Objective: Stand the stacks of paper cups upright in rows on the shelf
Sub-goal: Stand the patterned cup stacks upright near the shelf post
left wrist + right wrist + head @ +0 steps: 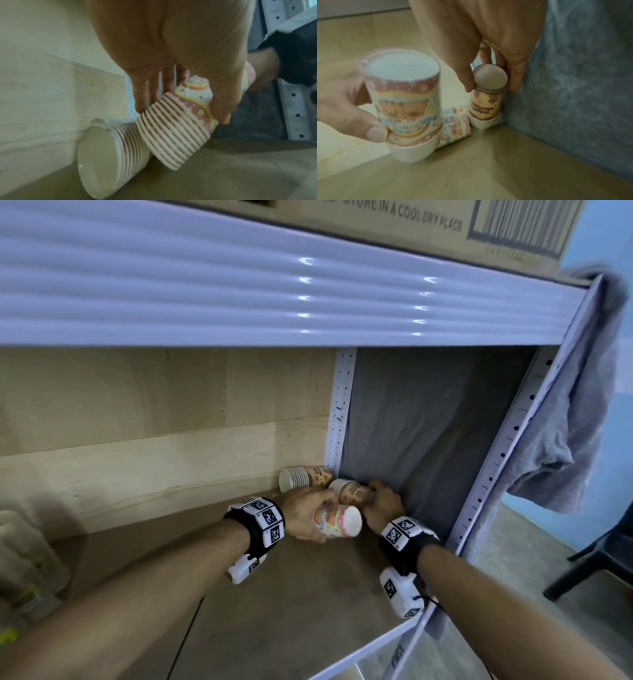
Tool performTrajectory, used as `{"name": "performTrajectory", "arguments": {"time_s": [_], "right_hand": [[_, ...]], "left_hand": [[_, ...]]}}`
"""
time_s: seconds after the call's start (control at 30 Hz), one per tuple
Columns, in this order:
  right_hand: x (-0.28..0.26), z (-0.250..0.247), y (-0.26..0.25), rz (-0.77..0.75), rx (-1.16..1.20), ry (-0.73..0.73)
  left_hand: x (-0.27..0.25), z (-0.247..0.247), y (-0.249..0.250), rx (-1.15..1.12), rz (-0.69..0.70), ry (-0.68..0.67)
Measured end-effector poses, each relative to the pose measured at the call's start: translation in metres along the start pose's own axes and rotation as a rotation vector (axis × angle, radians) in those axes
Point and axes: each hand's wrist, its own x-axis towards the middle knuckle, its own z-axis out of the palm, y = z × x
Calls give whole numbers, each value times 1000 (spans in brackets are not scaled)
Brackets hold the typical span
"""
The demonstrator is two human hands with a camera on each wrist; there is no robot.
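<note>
My left hand (310,515) grips a pink rainbow-printed cup stack (337,522), tilted, closed base toward me and rims toward the shelf board (274,611). In the left wrist view my thumb and fingers (140,106) wrap this pink stack (180,121). My right hand (380,501) holds a brown-printed stack (354,491) by its base end, in the back right corner. The right wrist view shows the brown stack (488,97) base up, rims down near the board. A third stack (303,477) lies on its side against the wooden back panel, also visible as the lying stack (109,155).
Grey cloth (428,440) covers the shelf's right wall, right beside my right hand. A ribbed white shelf front (274,285) hangs overhead with a cardboard box on it. Plastic bottles (20,559) stand at far left. A dark chair (599,559) is outside to the right.
</note>
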Motion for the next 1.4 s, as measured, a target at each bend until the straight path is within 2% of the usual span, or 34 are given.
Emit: {"name": "performTrajectory", "arguments": {"time_s": [0.2,0.37,0.43,0.53,0.7,0.87,1.03,1.27,1.4], "right_hand": [[-18,-22,-29,-92,-82,35],[-28,-31,-52,-150,-184,-70],[-36,-28,-63,-172,-216,-58],[-43,-22,-79,-190,-262,-141],[-52,-11,-100,-245,-307,-241],[-68,9,-122,-309,-296,-207],[-78,26,-133,-389,-262,-364],[-91,51,-149,-544,-269,-406],[-98,58,-152,-576,-262,-477]], "left_hand": [[-39,-16,-2,-246,-180,67],[-78,-18,-18,-372,-359,119],[-93,-18,-24,-386,-421,140],[-113,-17,-30,-380,-486,166],[-138,-14,-37,-421,-527,178],[-160,-17,-38,-455,-560,188],[-182,-20,-38,-532,-592,193],[-209,-14,-48,-507,-606,196],[-220,-7,-52,-541,-603,225]]}}
